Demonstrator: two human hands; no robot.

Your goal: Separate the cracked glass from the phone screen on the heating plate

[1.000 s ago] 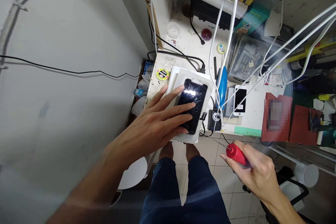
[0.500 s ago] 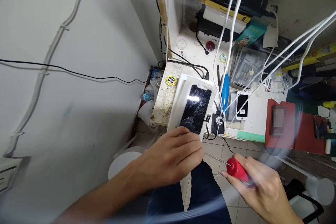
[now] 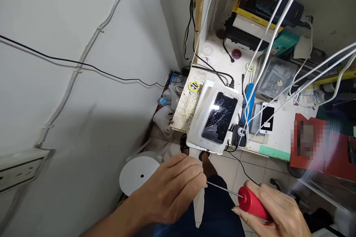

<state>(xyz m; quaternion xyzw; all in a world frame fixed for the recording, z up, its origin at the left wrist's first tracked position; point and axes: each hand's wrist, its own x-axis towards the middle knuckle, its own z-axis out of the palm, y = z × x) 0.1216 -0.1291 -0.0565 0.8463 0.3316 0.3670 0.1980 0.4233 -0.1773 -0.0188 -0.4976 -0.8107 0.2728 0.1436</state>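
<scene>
My right hand (image 3: 278,207) grips a red-handled tool (image 3: 251,203) with a long thin metal shaft, pointing left. The shaft's far end meets the curled fingers of my left hand (image 3: 178,187) and disappears there; my left hand looks closed on that tip. Both hands are above my lap, in front of the bench. Beyond them a black phone screen (image 3: 222,114) lies on a whitish pad (image 3: 207,127) at the bench edge. Its surface is smeared, with a greyish torn-looking patch near the lower end. Neither hand touches the screen.
A white phone screen (image 3: 267,118), a blue-handled tool (image 3: 249,102) and a black box (image 3: 239,135) are right of the pad. White cables (image 3: 271,37) hang across the bench. A round white stool (image 3: 136,176) stands at left; a red mat (image 3: 339,152) lies right.
My left hand has left the phone screen and moved back to the tool's shaft tip. The view has shifted, so the bench sits farther right. My right hand still holds the red-handled tool.
</scene>
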